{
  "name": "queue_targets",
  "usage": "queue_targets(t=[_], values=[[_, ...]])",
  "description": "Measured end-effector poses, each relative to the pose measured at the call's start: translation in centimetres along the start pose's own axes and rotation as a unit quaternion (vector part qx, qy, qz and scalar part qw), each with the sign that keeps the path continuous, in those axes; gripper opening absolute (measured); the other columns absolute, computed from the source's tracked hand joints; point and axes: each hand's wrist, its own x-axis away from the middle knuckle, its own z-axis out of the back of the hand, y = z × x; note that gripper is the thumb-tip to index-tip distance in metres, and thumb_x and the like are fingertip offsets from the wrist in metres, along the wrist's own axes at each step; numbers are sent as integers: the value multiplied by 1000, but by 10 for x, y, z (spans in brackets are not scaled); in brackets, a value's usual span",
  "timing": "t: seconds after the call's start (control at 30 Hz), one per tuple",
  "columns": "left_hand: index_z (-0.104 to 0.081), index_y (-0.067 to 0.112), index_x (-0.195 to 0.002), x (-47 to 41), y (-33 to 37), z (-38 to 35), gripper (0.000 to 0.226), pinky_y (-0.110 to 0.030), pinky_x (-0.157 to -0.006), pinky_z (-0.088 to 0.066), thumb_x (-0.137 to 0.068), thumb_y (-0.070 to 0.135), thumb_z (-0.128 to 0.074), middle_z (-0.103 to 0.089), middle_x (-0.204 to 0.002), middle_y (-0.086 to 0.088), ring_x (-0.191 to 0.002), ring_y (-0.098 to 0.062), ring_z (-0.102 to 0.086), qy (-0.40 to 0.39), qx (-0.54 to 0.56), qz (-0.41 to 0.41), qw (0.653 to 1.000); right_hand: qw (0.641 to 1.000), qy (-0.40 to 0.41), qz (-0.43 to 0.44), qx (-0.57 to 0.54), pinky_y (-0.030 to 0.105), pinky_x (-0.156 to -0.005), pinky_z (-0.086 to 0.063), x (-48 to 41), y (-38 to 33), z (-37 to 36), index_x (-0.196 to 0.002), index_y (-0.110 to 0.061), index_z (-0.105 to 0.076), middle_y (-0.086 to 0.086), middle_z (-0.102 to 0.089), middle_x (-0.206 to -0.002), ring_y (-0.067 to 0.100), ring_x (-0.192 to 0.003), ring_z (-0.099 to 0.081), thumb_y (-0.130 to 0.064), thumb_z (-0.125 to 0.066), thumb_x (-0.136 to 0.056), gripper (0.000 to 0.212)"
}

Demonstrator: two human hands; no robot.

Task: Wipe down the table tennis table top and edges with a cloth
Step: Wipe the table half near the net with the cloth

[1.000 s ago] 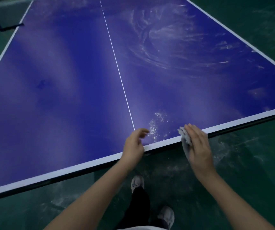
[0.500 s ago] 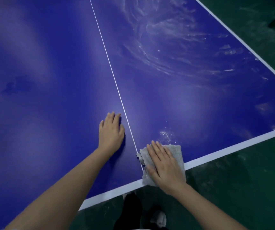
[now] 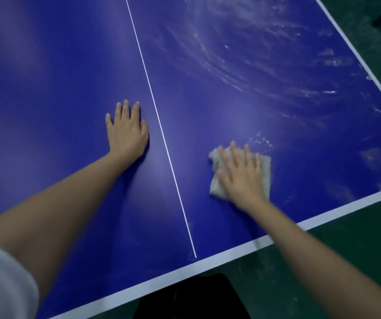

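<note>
Right grip point(image 3: 240, 177) presses the cloth point(image 3: 265, 168) flat-fingered. Left grip point(image 3: 127, 132) rests flat, empty, on the surface point(image 3: 58, 88). Overlap strokes toward the streaks point(image 3: 242, 65).

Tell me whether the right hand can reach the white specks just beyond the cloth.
Probably yes: the right hand presses the cloth flat just short of the white specks; nothing lies between.

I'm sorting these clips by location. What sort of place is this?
Probably an indoor sports hall or table tennis room. A blue table tennis table with a white centre line fills the view, and it stands on a green, sports-type floor.
</note>
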Motion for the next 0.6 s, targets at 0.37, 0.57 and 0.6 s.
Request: queue_targets(t=[0.37, 0.57, 0.6], values=[[-15, 16, -150, -22, 7, -14, 53, -49, -115, -2, -99, 30, -23, -12, -157, -9, -145, -24, -5, 6, -59, 11, 998, 976, 5, 218, -19, 48, -113, -11, -76, -39, 12, -145, -34, -33, 0, -30, -154, 30, -143, -22, -47, -31, -93, 53], [-19, 16, -149, -19, 12, -12, 53, -47, -115, -3, -98, 29, -26, -15, -157, -8, -145, -23, -8, 14, -65, 21, 998, 994, 18, 106, -18, 45, -114, 8, -173, -33, 28, -151, -24, -17, 1, -8, -160, 26, -147, 5, -40, -32, -99, 57], [-20, 16, -149, -19, 12, -12, 53, -47, -115, -4, -98, 28, -28, -16, -156, -8, -145, -22, -9, 17, -64, 22, 998, 984, 10, 179, -13, 44, -115, 5, -158, -37, 26, -151, -20, -17, 3, -10, -159, 27, -147, 0, -37, -34, -98, 58]])
